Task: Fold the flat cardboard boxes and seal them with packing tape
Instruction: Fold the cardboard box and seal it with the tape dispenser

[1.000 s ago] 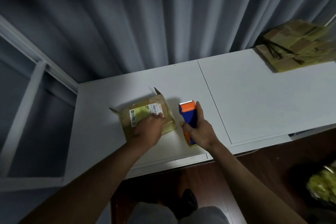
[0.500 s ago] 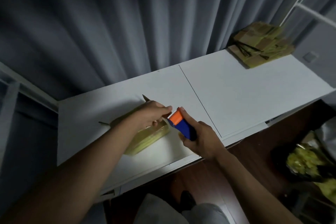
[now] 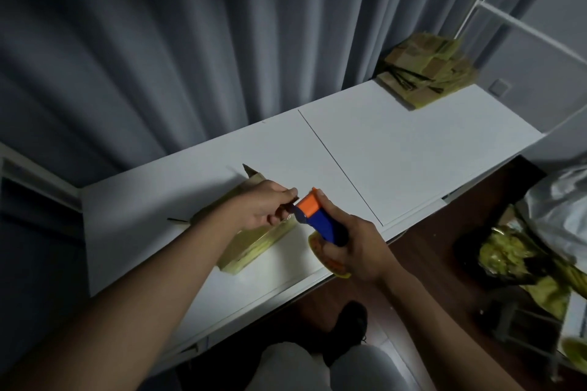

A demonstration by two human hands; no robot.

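My right hand [image 3: 359, 251] grips the tape dispenser [image 3: 320, 219] above the counter [image 3: 397, 149]; my left hand [image 3: 263, 208] pinches at its toothed end, over the cardboard box [image 3: 254, 247] lying beneath.

Head camera looks steeply down, close over the white table [image 3: 413, 149] toward the curtain [image 3: 190, 57]

A box [image 3: 254, 241] lay on the table [image 3: 397, 149] at seven o'clock; a tape dispenser [image 3: 320, 222] just right of it; flat boxes [image 3: 425, 73] stacked at one o'clock.
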